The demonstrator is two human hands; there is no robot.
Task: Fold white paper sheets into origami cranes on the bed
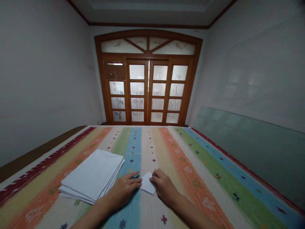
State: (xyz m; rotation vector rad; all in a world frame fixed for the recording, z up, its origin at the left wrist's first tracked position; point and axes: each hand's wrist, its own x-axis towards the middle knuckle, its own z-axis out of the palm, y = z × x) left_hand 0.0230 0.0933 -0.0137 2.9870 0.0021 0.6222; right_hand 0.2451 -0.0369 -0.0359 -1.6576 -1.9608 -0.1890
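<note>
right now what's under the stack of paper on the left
The stack of paper rests on the striped cloth; the part directly beneath is covered and cannot be seen.

Small sheet: matt paper. Tablecloth: textured cloth.

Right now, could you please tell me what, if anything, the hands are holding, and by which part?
The small white paper: the right hand seems to pinch its right side; the left hand touches its left edge, any grip unclear.

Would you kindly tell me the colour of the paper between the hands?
The small paper is white, clearest in the head view.
</note>
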